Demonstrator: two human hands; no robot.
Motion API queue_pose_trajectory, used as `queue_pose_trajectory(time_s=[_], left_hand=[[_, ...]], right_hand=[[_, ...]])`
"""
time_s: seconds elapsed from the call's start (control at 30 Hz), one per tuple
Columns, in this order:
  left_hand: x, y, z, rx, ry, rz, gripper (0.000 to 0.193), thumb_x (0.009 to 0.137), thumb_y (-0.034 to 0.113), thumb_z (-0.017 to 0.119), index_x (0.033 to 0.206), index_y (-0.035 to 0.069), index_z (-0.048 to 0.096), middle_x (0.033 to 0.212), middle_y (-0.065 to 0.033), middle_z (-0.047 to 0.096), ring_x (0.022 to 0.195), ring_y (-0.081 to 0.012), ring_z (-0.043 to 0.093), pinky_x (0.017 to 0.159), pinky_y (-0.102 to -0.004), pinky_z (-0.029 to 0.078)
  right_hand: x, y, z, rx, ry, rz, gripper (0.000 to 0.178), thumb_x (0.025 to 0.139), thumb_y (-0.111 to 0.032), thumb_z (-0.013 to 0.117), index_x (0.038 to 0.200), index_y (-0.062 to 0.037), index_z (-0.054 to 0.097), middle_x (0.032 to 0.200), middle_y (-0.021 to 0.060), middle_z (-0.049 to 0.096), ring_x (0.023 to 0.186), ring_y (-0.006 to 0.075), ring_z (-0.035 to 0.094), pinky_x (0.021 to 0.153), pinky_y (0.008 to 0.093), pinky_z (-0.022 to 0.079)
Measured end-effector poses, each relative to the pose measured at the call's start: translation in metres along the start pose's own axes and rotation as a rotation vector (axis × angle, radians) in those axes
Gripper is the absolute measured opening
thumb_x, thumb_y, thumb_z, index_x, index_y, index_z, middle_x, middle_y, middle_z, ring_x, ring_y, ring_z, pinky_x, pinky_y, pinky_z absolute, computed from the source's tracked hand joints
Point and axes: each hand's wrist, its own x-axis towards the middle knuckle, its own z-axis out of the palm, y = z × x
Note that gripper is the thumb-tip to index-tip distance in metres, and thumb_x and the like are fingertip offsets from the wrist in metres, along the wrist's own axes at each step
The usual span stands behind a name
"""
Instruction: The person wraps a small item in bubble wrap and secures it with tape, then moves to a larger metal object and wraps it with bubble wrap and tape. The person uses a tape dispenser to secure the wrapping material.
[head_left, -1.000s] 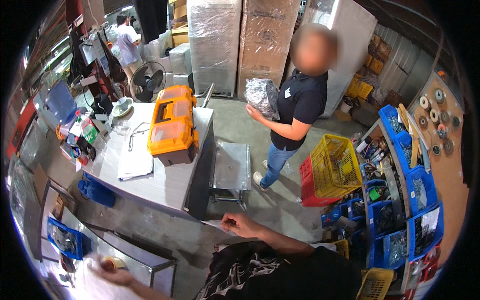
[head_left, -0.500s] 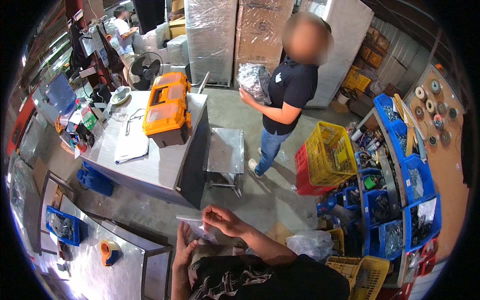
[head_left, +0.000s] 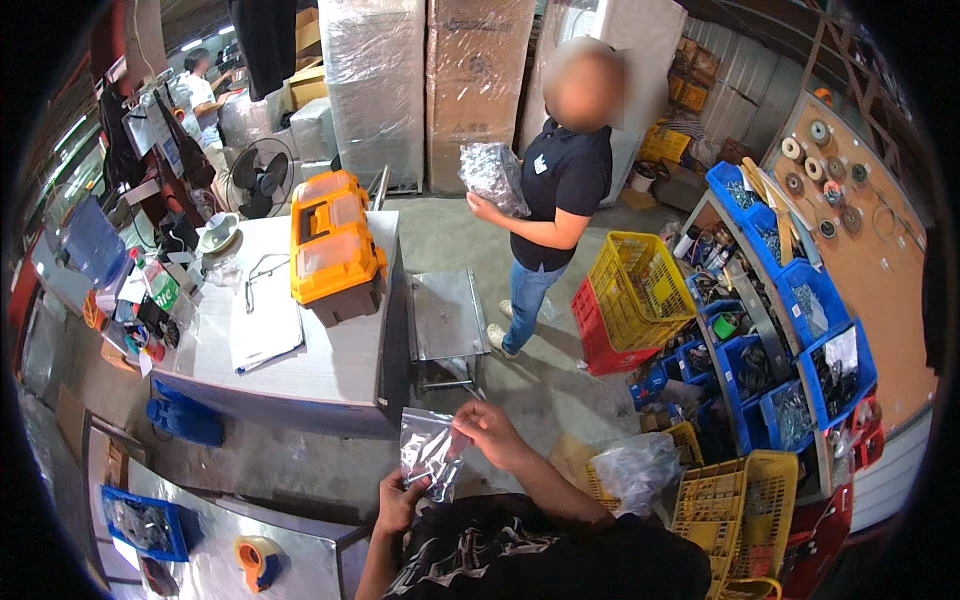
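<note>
Just a clear crinkled plastic bag (head_left: 430, 452) between both hands.

Concrete floor (head_left: 480, 225), white worktable (head_left: 340, 360) w/ orange toolbox (head_left: 333, 247), wrapped cartons (head_left: 420, 90) at back, blue bins (head_left: 790, 330) on right.

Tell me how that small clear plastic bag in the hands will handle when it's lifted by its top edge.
The clear plastic bag looks thin and crumpled, so it will probably flop and sag rather than hold shape. Small dark parts sit low inside, so the bottom likely swings heavy. The left hand supports it below and the right hand pinches the top; the glossy film may be slippery.
</note>
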Motion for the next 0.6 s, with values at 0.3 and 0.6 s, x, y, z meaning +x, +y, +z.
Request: queue_pose_trajectory(time_s=[0.3,0.6], left_hand=[[0.015,0.031,-0.051,0.031,-0.07,0.011,0.024,0.093,0.012,0.075,0.11,-0.004,0.07,0.099,-0.0054,0.073,0.087,-0.0109,0.064,0.079,-0.0284,0.052],[0.026,0.02,-0.077,0.109,-0.109,0.089,0.022,0.096,0.018,0.071,0.101,-0.004,0.07,0.091,-0.0041,0.072,0.082,-0.0094,0.061,0.076,-0.0275,0.049]], right_hand=[[0.009,0.026,0.036,0.121,0.111,0.017,0.011,0.103,-0.014,0.059,0.103,-0.004,0.056,0.094,0.01,0.066,0.08,0.023,0.072,0.071,0.0414,0.062],[0.01,0.038,0.052,0.138,0.159,0.011,0.01,0.104,-0.014,0.058,0.105,-0.004,0.055,0.092,0.0114,0.067,0.079,0.0246,0.072,0.07,0.0409,0.063]])
